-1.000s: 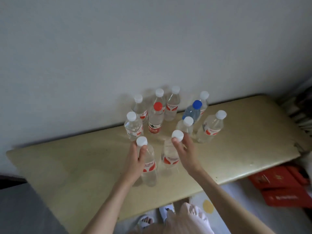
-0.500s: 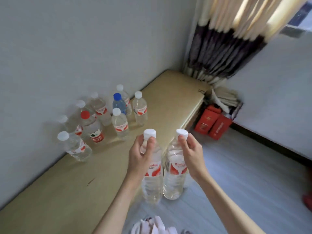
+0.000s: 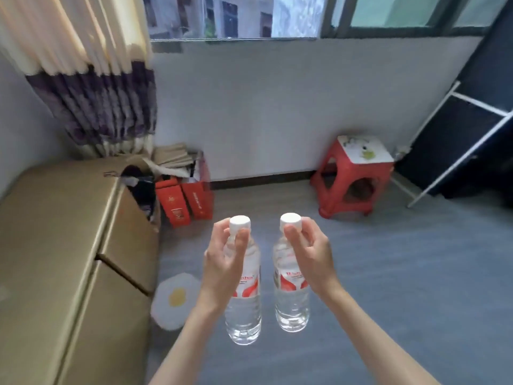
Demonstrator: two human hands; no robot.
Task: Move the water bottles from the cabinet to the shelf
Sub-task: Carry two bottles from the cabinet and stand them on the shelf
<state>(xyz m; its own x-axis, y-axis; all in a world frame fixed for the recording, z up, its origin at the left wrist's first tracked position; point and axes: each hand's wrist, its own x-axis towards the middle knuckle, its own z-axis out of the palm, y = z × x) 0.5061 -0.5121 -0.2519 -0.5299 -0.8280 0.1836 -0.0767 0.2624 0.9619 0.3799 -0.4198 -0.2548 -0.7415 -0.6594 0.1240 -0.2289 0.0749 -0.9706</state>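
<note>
Carrying two at once was the step in hand, and both grips sat up at the necks. The left hand (image 3: 222, 262) pinched the left bottle (image 3: 244, 290) just under its white cap (image 3: 240, 222), thumb in front and fingers curled behind. The right hand (image 3: 311, 254) had the right bottle (image 3: 291, 295) the same way, under its cap (image 3: 290, 220). Both bottles hung upright in the air over the grey floor (image 3: 388, 287), side by side and apart, not touching.

My take: a neck pinch is fine for a short carry, but full bottles swing, so I'd have kept the arms level, walked steady, and left that gap so they didn't knock together. Sliding a finger lower on the body would've helped if the grip got tired.

Going outward, the tan cabinet (image 3: 55, 245) was at 9 o'clock, well clear of the bottles. An egg-shaped mat (image 3: 175, 298) lay on the floor at about 8 o'clock by the cabinet's foot. Red boxes (image 3: 184, 201) stood at 11, a red stool (image 3: 355, 179) at 1, and a dark frame with white bars (image 3: 472, 140) leaned at 2. Couldn't tell if that was the shelf, so I'd have looked for it before committing.
</note>
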